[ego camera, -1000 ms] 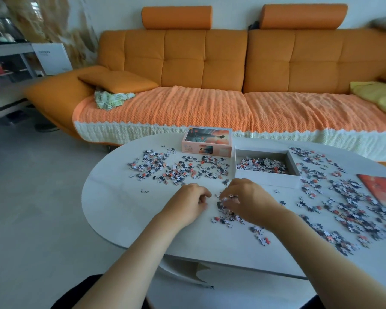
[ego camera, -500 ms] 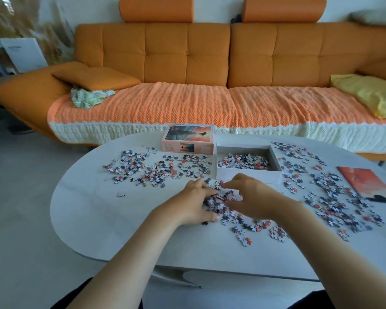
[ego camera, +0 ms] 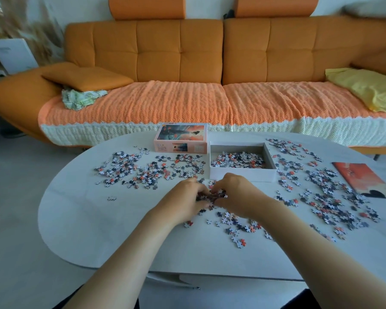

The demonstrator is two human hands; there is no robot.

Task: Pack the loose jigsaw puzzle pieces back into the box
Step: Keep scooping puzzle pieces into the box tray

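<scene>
On the pale oval table (ego camera: pixel 94 221), my left hand (ego camera: pixel 186 200) and right hand (ego camera: pixel 240 195) curl round a heap of small cardboard jigsaw pieces (ego camera: pixel 212 196) just before the open white box (ego camera: pixel 241 175), probably light and quick to spill, so I'd cup them from underneath

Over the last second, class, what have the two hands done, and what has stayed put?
The left hand and right hand closed in on each other, raking loose pieces together; both now grip a clump of pieces between them, just in front of the box. The box, its lid, the printed sheet and the scattered pieces either side stayed put.
</scene>
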